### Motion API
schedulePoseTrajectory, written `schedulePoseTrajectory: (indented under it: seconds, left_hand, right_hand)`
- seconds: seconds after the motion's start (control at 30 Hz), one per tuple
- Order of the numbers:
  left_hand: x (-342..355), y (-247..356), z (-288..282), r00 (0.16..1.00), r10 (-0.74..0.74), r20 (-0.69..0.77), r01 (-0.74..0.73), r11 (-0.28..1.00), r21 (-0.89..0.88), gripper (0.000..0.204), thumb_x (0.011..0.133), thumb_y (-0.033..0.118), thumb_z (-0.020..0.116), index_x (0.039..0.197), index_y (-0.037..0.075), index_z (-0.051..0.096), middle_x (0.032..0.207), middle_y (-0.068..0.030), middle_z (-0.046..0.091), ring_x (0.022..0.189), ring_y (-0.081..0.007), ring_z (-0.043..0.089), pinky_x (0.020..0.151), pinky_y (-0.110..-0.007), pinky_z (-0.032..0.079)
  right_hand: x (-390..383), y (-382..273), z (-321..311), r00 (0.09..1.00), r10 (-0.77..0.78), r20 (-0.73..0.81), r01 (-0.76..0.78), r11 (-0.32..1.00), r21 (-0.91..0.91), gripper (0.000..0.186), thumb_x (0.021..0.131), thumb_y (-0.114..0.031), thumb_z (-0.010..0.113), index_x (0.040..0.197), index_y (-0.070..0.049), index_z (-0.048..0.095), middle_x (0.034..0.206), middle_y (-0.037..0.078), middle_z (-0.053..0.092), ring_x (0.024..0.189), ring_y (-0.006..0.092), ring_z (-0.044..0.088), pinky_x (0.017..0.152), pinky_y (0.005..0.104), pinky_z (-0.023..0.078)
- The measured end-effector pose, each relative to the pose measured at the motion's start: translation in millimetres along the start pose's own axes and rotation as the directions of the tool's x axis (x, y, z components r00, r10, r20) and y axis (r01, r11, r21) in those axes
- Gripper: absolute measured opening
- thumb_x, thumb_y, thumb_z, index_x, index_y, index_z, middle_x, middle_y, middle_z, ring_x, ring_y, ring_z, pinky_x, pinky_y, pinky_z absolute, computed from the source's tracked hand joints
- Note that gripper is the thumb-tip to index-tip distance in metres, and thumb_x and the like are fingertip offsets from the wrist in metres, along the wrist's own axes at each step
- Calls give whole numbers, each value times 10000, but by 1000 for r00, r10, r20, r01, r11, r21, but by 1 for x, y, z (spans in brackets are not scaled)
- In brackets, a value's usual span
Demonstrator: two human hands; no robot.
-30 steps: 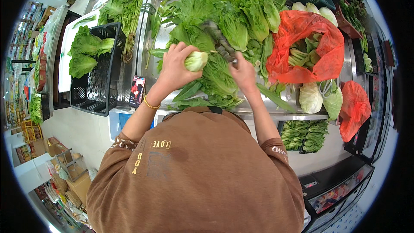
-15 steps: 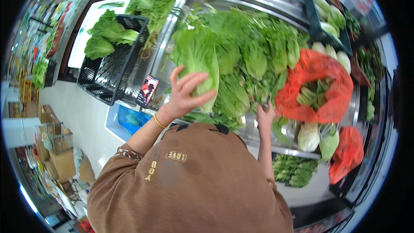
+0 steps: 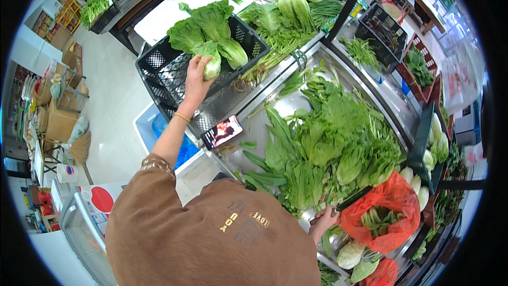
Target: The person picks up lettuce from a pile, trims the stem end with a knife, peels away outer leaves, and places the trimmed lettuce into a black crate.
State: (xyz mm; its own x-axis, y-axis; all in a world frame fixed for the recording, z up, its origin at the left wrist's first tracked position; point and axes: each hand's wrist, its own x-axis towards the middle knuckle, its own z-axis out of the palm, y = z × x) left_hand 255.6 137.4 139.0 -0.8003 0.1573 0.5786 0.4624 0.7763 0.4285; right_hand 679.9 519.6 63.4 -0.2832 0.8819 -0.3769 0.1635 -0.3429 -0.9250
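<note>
My left hand (image 3: pixel 196 77) grips a trimmed lettuce head (image 3: pixel 210 66) inside the black mesh crate (image 3: pixel 153 87), beside other leafy heads (image 3: pixel 205 24). Low on the right, my right hand (image 3: pixel 323 222) is wrapped round a knife (image 3: pixel 349 198) with a dark blade, next to a red plastic bag (image 3: pixel 397 196) of greens. A large heap of loose lettuce and leaves (image 3: pixel 333 137) lies on the steel tray (image 3: pixel 286 106) between my hands. A phone (image 3: pixel 222 131) showing a picture lies on the tray's left edge.
Behind the crate are a white board (image 3: pixel 174 0) and bundled greens (image 3: pixel 286 26). More crates (image 3: pixel 423 148) of vegetables line the right. Below left stand a white tub (image 3: pixel 143 130) with blue plastic, a freezer (image 3: pixel 84 233), cardboard boxes (image 3: pixel 58 116) and a broom (image 3: pixel 79 148).
My left hand has carried the lettuce leftward from over the heap into the black crate. The view has turned left. My right hand still holds the knife, now lower in view.
</note>
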Motion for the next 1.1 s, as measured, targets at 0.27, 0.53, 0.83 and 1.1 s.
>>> schedulePoseTrajectory:
  seconds: [0.27,0.53,0.83,1.1]
  left_hand:
    - [-1,-88,99,882,-70,466,20,993,112,832,572,74,853,1315,172,491,1365,-231,344,1261,-437,393,981,-454,484]
    - [6,-110,100,895,22,445,-4,999,-43,579,603,128,845,1081,69,523,1167,-165,434,1126,-392,453,976,-442,423]
    - [224,-23,194,735,214,644,56,927,-372,313,843,281,723,1012,28,650,961,-98,667,841,-189,636,770,-333,521]
    - [388,28,449,865,-488,114,500,857,-121,752,661,563,796,1052,-53,612,1243,-233,486,1167,-380,477,978,-431,421]
  right_hand:
    - [9,-36,40,996,-76,-54,71,993,-92,179,893,-100,619,955,-77,453,520,12,454,385,93,395,367,245,301]
    - [23,-27,72,995,-6,-99,-5,993,-116,159,903,-100,604,927,-89,447,553,13,448,390,99,407,347,242,300]
    - [44,-47,112,968,-101,-230,66,986,-156,151,896,-76,613,954,-75,473,571,-3,435,413,74,383,365,230,305]
    - [35,-71,106,928,-196,-318,30,888,-460,275,872,-157,656,1042,37,562,696,36,521,603,156,450,574,315,408]
